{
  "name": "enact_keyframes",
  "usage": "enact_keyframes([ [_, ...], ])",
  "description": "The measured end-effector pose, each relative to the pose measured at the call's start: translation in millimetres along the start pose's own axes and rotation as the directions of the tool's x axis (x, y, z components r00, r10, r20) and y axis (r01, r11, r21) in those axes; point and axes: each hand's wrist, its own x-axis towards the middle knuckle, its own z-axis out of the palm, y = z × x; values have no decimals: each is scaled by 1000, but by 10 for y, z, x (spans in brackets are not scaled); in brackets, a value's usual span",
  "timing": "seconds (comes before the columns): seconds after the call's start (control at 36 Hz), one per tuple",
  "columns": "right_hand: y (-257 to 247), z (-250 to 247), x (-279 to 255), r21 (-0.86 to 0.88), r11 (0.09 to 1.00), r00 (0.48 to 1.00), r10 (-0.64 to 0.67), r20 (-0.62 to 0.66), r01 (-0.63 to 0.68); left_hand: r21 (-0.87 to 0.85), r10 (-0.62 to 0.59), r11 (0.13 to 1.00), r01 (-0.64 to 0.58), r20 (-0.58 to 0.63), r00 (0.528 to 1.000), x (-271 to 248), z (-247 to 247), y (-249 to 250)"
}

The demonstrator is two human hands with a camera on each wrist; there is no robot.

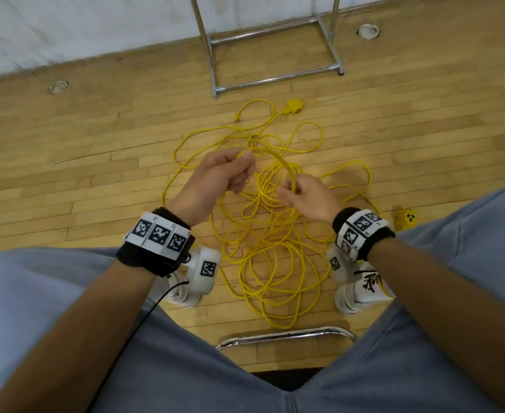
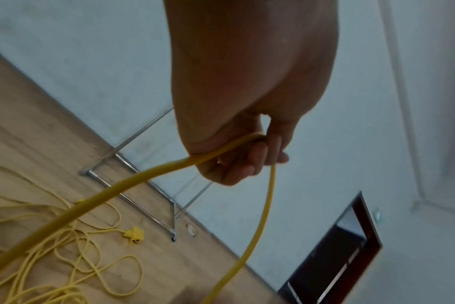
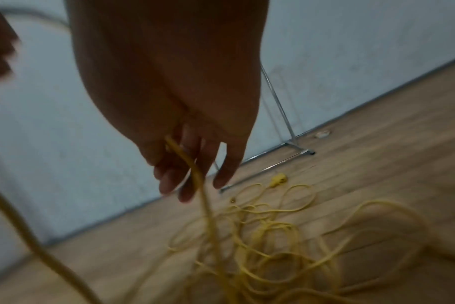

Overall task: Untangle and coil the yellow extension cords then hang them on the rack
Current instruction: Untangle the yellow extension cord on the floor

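The left hand (image 1: 220,177) has its fingers curled round a strand of the thin yellow rubber-sheathed extension cord (image 1: 270,234); in the left wrist view the strand passes under the curled fingers (image 2: 249,164) and leaves in two runs, one toward 7 o'clock and one toward 6 o'clock. The right hand (image 1: 306,196) holds the same raised strand; in the right wrist view the cord runs along its loosely bent fingers (image 3: 169,181) and drops toward 6 o'clock, but motion blur prevents a firm reading of whether the fingers pinch it or only guide it. Between the two hands the strand forms a short arch above the floor.

The bulk of the cord lies in a tangled pile of overlapping loops on the light wooden plank floor (image 1: 81,162), directly below the hands and between the two white shoes (image 1: 199,278). One yellow multi-outlet socket block (image 1: 295,106) rests at 12 o'clock from the pile, near the base of the chrome tubular rack (image 1: 275,80), which stands against the pale wall. A second yellow socket block (image 1: 406,217) lies at 3 o'clock, just beside the right knee. The chrome chair frame edge (image 1: 287,335) shows at 6 o'clock.
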Motion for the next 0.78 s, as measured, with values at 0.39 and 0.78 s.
enact_keyframes([
  [0.39, 80, -220, 220, 109, 974, 839, 227, -494, -199, 271, -382, 835, 479, -341, 859, -31, -662, 7],
  [0.78, -437, -960, -78, -472, 881, 887, -201, -415, -21, 529, -389, 825, 198, 278, 878, -78, -391, 82],
])
